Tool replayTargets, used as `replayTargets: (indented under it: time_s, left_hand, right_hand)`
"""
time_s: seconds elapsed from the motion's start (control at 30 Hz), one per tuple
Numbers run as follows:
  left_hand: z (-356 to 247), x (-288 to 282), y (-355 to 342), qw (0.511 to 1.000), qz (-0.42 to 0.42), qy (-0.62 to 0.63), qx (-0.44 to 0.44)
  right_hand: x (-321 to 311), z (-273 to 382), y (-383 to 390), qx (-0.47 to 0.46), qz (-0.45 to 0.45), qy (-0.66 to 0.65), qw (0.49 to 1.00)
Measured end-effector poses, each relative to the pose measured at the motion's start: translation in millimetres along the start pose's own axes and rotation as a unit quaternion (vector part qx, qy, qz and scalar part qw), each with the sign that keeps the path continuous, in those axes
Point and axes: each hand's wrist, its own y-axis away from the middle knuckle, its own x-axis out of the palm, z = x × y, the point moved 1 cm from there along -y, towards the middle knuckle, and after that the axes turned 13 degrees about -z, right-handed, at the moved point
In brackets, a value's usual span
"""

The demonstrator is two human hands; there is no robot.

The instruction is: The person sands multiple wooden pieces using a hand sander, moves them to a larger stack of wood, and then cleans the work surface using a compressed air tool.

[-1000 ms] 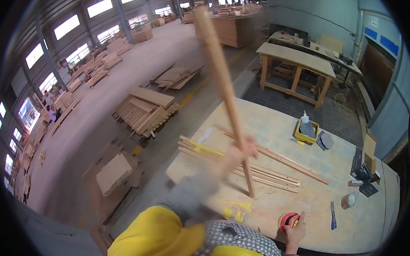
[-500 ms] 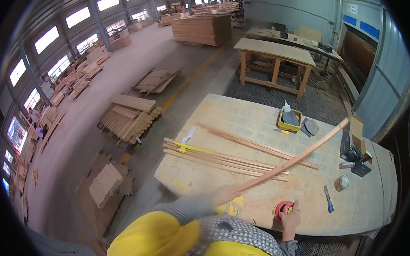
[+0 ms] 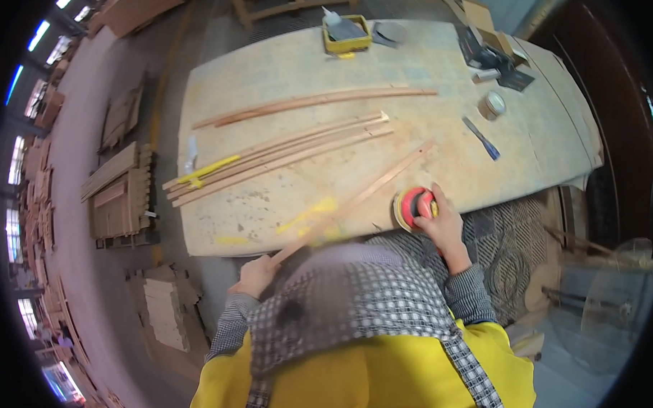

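Wooden strips (image 3: 308,100) lie across the yellow-smeared worktable (image 3: 273,73) beside grey workshop floor (image 3: 80,267).

- A woodworking workshop all around me
- Wood strips (image 3: 323,100), a red sander (image 3: 409,205) and a scraper (image 3: 481,139) across the stained surface (image 3: 274,65)
- Timber (image 3: 119,207) stacked over the floor (image 3: 85,123)

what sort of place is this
Likely a woodworking shop: a round red-and-black sander in the right hand, long thin wooden strips on a pale worktable, and stacked brown timber beyond.
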Motion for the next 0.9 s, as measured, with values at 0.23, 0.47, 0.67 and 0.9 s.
replayTargets:
  time_s: [0.23, 0.47, 0.67, 0.9]
  left_hand:
    - [11, 13, 2, 0.997, -0.063, -0.014, 0.043]
    - [10, 15, 6, 0.991, -0.09, -0.082, 0.052]
    - [14, 23, 7, 0.991, -0.09, -0.088, 0.053]
    - [12, 16, 10, 0.995, -0.056, -0.084, 0.022]
  right_hand:
    - [-8, 6, -49, -0.018, 0.003, 0.017, 1.0]
    - [8, -6, -105, -0.056, 0.016, 0.1, 0.993]
    - [41, 105, -23, -0.132, 0.164, 0.02, 0.977]
    - [83, 107, 9, -0.259, 0.139, -0.112, 0.949]
